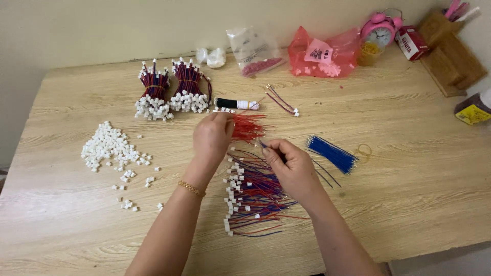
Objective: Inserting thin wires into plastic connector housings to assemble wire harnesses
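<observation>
My left hand (212,137) is closed around something small near a loose fan of red wires (248,127); what it pinches is hidden by the fingers. My right hand (291,166) pinches a thin blue wire (262,144) whose tip points toward the left hand. Below both hands lies a spread heap of finished red-and-blue wire pairs (255,197) with small white plugs along its left side. A bundle of loose blue wires (331,153) lies just right of my right hand.
A pile of white plastic connectors (108,147) lies at the left. Two banded bundles of finished wires (171,92) stand at the back, beside a black-and-white roll (236,104). Plastic bags (319,53), a pink alarm clock (381,28) and a wooden holder (450,48) line the back right.
</observation>
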